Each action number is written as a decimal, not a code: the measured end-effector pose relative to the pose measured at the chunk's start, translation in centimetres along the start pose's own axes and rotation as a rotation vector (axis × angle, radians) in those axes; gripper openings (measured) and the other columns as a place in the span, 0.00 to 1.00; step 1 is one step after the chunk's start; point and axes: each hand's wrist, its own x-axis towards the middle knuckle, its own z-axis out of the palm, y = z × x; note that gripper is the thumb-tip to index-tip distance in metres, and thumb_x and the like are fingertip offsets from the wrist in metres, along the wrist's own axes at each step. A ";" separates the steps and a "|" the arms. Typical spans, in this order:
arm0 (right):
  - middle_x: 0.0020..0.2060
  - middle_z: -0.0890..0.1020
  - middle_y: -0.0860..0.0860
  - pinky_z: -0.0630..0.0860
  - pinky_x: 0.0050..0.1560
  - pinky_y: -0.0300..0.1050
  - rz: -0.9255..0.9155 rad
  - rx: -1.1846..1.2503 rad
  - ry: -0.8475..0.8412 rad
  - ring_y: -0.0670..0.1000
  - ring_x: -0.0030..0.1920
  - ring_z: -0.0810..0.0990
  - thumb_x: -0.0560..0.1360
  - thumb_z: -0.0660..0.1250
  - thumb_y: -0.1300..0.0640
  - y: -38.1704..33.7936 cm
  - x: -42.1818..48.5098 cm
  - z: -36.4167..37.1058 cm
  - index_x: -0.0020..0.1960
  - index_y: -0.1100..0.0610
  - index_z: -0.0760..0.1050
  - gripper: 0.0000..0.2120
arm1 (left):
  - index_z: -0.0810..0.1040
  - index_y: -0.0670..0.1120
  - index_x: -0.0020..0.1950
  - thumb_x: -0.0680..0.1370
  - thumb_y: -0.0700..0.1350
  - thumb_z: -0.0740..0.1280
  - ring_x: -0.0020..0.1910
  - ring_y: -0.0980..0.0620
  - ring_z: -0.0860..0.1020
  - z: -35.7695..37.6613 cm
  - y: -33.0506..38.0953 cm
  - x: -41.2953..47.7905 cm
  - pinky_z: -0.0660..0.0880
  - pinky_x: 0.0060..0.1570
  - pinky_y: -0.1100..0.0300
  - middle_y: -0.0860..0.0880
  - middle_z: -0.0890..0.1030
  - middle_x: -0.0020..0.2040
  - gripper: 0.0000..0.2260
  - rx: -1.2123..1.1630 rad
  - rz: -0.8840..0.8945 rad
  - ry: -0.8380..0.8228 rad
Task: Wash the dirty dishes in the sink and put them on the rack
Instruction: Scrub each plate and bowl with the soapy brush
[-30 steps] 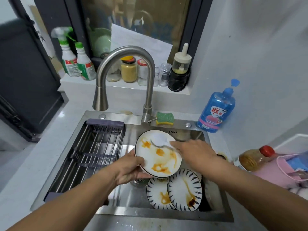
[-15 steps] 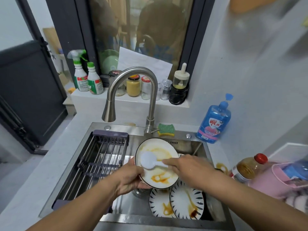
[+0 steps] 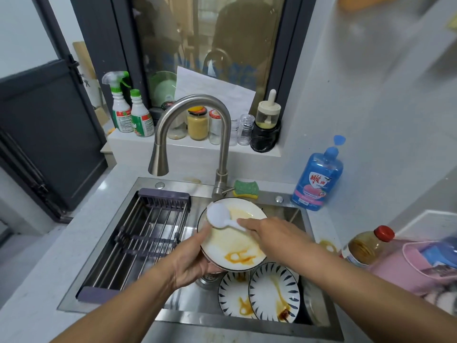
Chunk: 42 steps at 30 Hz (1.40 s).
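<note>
Scrubbing is under way above the sink (image 3: pixel 210 321): the left hand (image 3: pixel 195 266) grips a stained plate (image 3: pixel 232 246) by its edge, and the right hand (image 3: pixel 274 238) holds a white brush (image 3: pixel 218 217) against its upper rim. Orange sauce streaks its lower part. Two more dirty plates (image 3: pixel 274 290) lean in the basin. The rack (image 3: pixel 138 238) holds no dishes, so most work looks undone.

Blue detergent btl (image 3: pixel 319 179) label: red "雕牌"; green-white btls (image 3: pixel 141 120) labels too blurry.
</note>
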 end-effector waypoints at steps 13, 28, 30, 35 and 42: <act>0.67 0.78 0.44 0.77 0.57 0.53 -0.059 -0.035 -0.174 0.52 0.62 0.78 0.85 0.53 0.43 0.3 -3.6 1.0 0.73 0.29 0.63 0.18 | 0.75 0.47 0.69 0.78 0.70 0.53 0.55 0.43 0.85 -1.4 1.0 1.9 0.84 0.45 0.46 0.44 0.85 0.58 0.33 0.150 0.150 0.149; 0.56 0.75 0.53 0.69 0.40 0.50 -0.022 -0.259 -0.053 0.60 0.52 0.80 0.85 0.54 0.58 -3.0 -0.6 1.2 0.78 0.30 0.52 0.30 | 0.81 0.52 0.66 0.76 0.74 0.51 0.58 0.37 0.83 -3.2 1.4 1.0 0.77 0.59 0.35 0.41 0.86 0.57 0.36 0.406 0.062 0.124; 0.55 0.75 0.55 0.74 0.40 0.51 -0.008 -0.349 -0.038 0.61 0.50 0.81 0.83 0.56 0.62 -2.4 -0.2 0.8 0.79 0.34 0.50 0.34 | 0.78 0.52 0.69 0.78 0.71 0.50 0.57 0.42 0.84 -3.6 1.4 1.1 0.83 0.50 0.46 0.43 0.85 0.58 0.33 0.404 0.097 0.115; 0.54 0.80 0.53 0.79 0.46 0.51 0.094 -0.271 -0.089 0.58 0.49 0.82 0.82 0.55 0.63 0.8 -1.2 0.4 0.76 0.36 0.59 0.29 | 0.77 0.53 0.69 0.78 0.71 0.56 0.56 0.42 0.85 -3.0 2.1 1.2 0.83 0.50 0.40 0.46 0.85 0.59 0.30 0.322 0.263 0.238; 0.57 0.83 0.49 0.79 0.57 0.56 -0.017 0.319 -0.179 0.54 0.55 0.82 0.85 0.57 0.47 -1.6 -2.0 2.9 0.71 0.37 0.72 0.16 | 0.81 0.54 0.59 0.79 0.71 0.56 0.54 0.42 0.84 -0.5 1.2 2.9 0.79 0.59 0.38 0.47 0.86 0.54 0.26 0.320 0.380 0.440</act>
